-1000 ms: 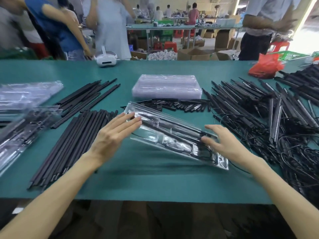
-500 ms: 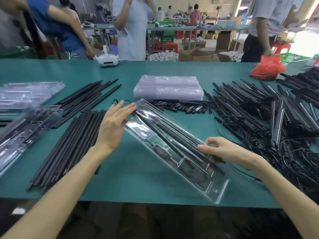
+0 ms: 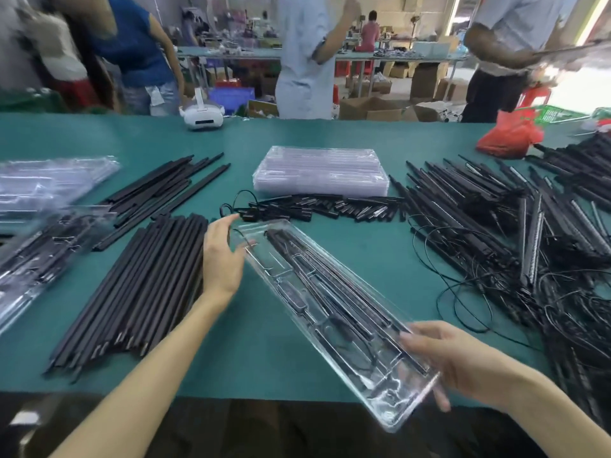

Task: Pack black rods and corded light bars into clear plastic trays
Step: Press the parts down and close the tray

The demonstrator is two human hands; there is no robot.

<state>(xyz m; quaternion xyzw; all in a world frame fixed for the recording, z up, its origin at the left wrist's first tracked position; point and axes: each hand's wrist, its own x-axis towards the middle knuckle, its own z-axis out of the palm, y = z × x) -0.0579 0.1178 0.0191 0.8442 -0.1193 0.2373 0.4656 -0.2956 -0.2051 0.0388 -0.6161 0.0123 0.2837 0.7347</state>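
Head view: your right hand (image 3: 463, 361) gripped the filled tray (image 3: 330, 312); left hand (image 3: 221, 259) open beside it; next, set it aside.

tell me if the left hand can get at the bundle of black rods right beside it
Probably yes. The left hand is open at the filled tray's far end, and the black rods lie uncovered just to its left with nothing between.

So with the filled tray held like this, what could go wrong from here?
The near end of the long clear plastic tray juts past the green table's edge, held only by the right hand; a slip could drop it. The left hand is open at the far end, so the black parts inside could shift.
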